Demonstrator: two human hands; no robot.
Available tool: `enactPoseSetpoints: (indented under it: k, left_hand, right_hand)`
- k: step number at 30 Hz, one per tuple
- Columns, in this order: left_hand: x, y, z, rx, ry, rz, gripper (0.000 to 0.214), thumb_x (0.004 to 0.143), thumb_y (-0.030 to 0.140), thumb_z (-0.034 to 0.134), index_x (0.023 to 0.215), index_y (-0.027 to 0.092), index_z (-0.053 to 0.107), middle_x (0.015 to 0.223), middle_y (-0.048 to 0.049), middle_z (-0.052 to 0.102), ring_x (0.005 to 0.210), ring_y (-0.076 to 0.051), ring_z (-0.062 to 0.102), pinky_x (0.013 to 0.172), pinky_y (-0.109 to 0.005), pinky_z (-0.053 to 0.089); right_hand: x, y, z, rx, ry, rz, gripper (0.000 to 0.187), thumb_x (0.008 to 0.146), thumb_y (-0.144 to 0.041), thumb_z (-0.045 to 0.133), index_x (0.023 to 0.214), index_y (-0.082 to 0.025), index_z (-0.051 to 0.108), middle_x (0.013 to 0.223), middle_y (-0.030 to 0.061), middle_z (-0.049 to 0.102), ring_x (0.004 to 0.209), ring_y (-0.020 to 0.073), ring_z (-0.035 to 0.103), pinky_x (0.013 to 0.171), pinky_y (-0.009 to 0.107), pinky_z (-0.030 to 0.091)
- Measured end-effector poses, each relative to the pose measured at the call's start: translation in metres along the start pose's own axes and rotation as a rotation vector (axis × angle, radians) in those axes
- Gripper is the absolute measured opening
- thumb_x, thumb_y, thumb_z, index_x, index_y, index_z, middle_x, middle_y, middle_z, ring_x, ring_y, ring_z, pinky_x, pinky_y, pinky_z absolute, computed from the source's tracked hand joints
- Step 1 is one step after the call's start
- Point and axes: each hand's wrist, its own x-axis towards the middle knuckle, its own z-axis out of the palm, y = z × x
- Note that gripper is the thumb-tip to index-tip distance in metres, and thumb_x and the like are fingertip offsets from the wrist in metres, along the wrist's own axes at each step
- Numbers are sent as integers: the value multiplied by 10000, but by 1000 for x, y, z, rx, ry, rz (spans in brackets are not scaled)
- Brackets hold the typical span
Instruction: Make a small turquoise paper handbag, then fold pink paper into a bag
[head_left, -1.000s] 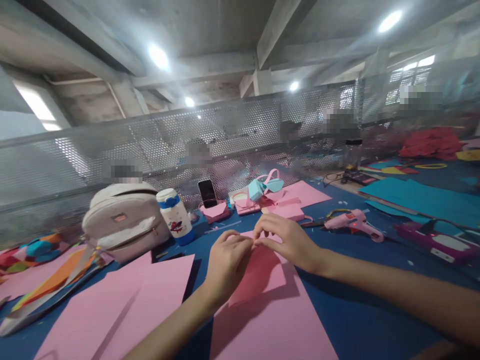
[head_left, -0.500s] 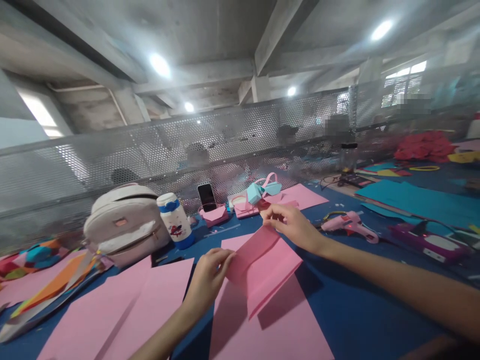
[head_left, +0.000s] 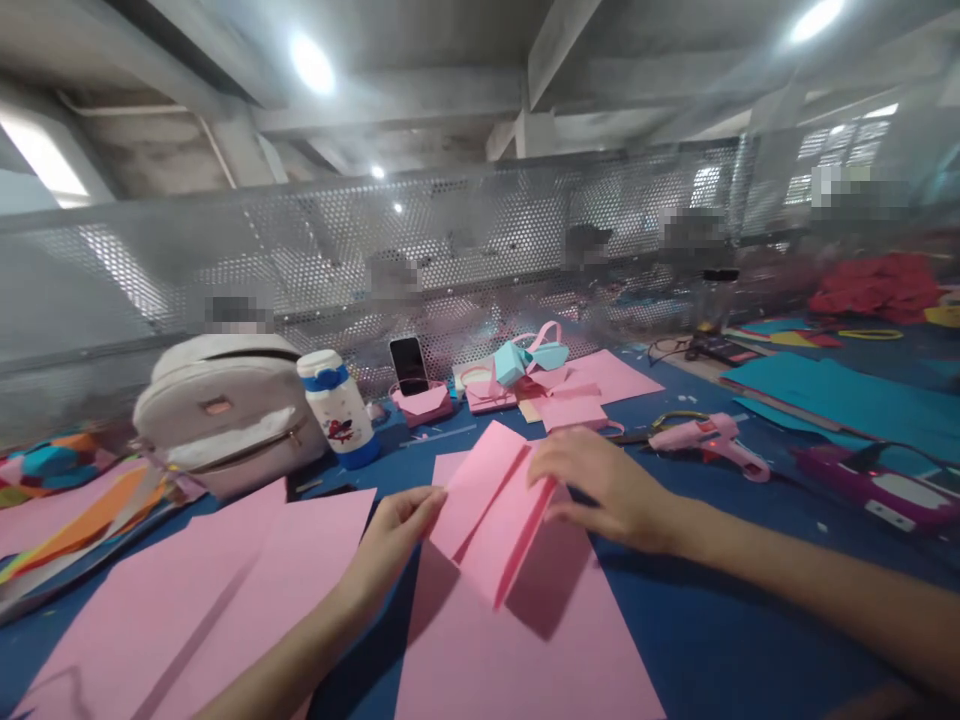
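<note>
Multicoloured pieces point(head_left: 56, 465) are being seen at far left, beside a pale backpack point(head_left: 217, 425), while the blue counter point(head_left: 712, 640) in front is being partly covered by large pink sheets point(head_left: 195, 590). The backpack is being flanked on its right by a white-and-blue bottle point(head_left: 337, 412), and a phone point(head_left: 407, 362) is being displayed upright at a small pink paper bag point(head_left: 421, 403). A folded pink paper point(head_left: 480, 505) is being pinched at its left edge by the left hand point(head_left: 401, 528), the grip narrow. At the centre, the paper is being held tilted over a flat pink sheet point(head_left: 517, 665), onto which its shadow is being cast. Its right side is being touched by curled fingertips of the right hand point(head_left: 611, 490); whether that grip is being closed around it cannot be told. Farther right, a pink glue gun point(head_left: 709, 442) is being seen near a purple device point(head_left: 874, 485), with teal sheets point(head_left: 840, 390) lying behind.
</note>
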Motion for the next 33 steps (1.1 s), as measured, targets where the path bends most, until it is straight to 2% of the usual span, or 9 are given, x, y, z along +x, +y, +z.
enactPoseSetpoints:
  k: [2,5,9,13,17,20,23,29,33]
  left_hand:
    - [2,-10,1,-103,-51,-77,422,884,540,548,905,146,696,775,-76,696,700,-205,655,625,-272,502]
    - [4,-21,4,-193,-92,-120,529,865,503,593,1277,173,574,1084,-144,707,971,-277,687,806,-365,551]
    - [-2,-19,11,136,-121,95,507,935,402,523,1424,293,443,1548,-80,349,1408,-280,347,1124,-459,337]
    - [-11,-13,21,648,-218,307,890,796,336,715,1533,311,217,1611,-71,176,1463,-347,173,1148,-551,262]
    - [-9,-23,18,610,-212,398,781,851,86,450,1538,342,179,1582,-17,269,1435,-254,293,1142,-460,329]
    - [-1,-31,6,428,-98,269,612,915,120,361,1489,331,344,1510,-15,417,1389,-234,387,1143,-429,327]
    - [6,-34,-4,291,136,69,449,949,310,458,1396,304,500,1449,-32,504,1366,-263,423,1136,-438,332]
    - [11,-40,-5,-25,283,-97,464,849,435,639,1290,296,604,1417,-29,544,1361,-256,429,1086,-336,400]
    - [10,-41,0,-127,323,-123,552,752,436,743,1261,259,624,1190,-69,682,1006,-238,654,759,-249,553]
  right_hand:
    - [-6,-1,8,-126,-129,-134,295,970,-434,496,1117,-193,580,1117,95,674,1080,247,562,953,406,369]
    - [-11,5,22,-206,-154,-211,176,992,-201,441,1029,-205,613,1011,45,709,1024,196,584,912,356,378]
    - [-14,17,36,-161,-112,-240,246,983,-113,406,925,-194,631,907,19,708,899,151,593,809,305,401]
    - [-19,22,44,-74,-86,-225,220,975,-122,432,937,-195,636,913,24,705,936,155,583,815,309,399]
    - [-26,24,48,12,-60,-185,247,920,-41,447,920,-196,640,900,18,698,925,158,571,809,314,400]
    - [-30,30,49,104,-35,-90,312,851,21,446,899,-210,649,884,12,685,903,159,567,772,314,402]
    - [-35,37,50,150,27,85,431,741,80,438,878,-249,681,1025,23,661,1025,183,543,849,351,406]
    - [-37,48,52,259,139,521,420,634,45,422,740,-253,698,1515,-31,316,1409,274,213,1121,529,184]
    - [-35,53,50,437,95,703,296,744,-70,437,698,-237,676,1056,55,648,1114,263,541,1001,480,373]
